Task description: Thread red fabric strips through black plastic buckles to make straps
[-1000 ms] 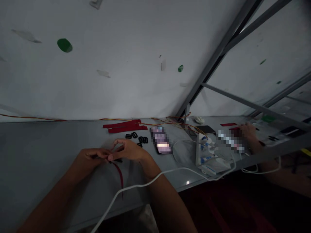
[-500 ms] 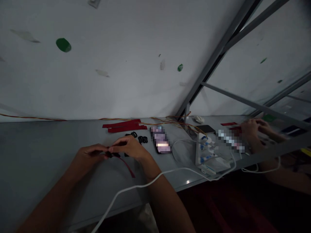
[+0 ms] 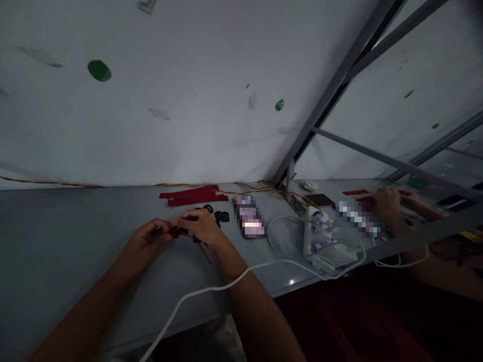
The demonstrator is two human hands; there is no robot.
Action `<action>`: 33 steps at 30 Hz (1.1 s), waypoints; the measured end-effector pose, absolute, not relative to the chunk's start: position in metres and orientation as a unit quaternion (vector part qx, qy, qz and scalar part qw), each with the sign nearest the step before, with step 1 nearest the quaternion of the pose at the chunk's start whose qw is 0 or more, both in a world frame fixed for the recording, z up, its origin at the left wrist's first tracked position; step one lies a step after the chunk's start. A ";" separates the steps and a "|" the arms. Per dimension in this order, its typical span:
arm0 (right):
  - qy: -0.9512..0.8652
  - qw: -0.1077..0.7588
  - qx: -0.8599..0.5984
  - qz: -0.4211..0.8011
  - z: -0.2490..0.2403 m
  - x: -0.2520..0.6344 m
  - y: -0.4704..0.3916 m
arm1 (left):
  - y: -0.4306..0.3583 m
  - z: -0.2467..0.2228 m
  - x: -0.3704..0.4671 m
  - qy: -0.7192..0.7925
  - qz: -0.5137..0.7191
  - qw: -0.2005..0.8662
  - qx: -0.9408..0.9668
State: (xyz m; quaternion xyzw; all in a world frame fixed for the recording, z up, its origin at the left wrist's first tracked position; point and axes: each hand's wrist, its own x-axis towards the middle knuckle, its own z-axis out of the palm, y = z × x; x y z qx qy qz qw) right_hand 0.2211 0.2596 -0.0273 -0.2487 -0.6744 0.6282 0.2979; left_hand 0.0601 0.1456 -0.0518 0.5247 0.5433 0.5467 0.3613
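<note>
My left hand (image 3: 145, 242) and my right hand (image 3: 202, 227) meet over the grey table (image 3: 169, 296), fingertips touching. Between them is a small black buckle (image 3: 181, 232), partly covered by the fingers, with a thin red strap (image 3: 204, 251) hanging from it toward the lower right. Both hands are closed in a pinch on these pieces. Just behind my right hand lie several black buckles (image 3: 222, 216). Farther back, flat red strips (image 3: 196, 195) rest close to the wall.
A phone (image 3: 249, 217) lies right of the buckles. Beyond it is a white power strip (image 3: 315, 234). A white cable (image 3: 222, 288) crosses over my right forearm. Past the grey metal frame (image 3: 328, 103), another person's hands (image 3: 396, 201) work at the table.
My left hand has shifted slightly right and up, its fingers more curled around the buckle. The red strap's free end has moved slightly up and right and now looks narrower.
</note>
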 end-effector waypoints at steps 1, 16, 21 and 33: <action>-0.671 0.295 -0.248 0.633 -0.026 0.221 0.259 | 0.146 -0.052 0.059 0.543 0.550 0.362 0.522; -0.597 0.255 -0.248 0.719 -0.028 0.225 0.261 | 0.146 -0.047 0.056 0.565 0.615 0.275 0.476; -0.663 0.255 -0.261 0.654 -0.030 0.225 0.263 | 0.148 -0.054 0.052 0.580 0.563 0.221 0.545; -0.791 0.335 -0.272 0.434 -0.032 0.223 0.262 | 0.144 -0.052 0.057 0.547 0.555 0.293 0.554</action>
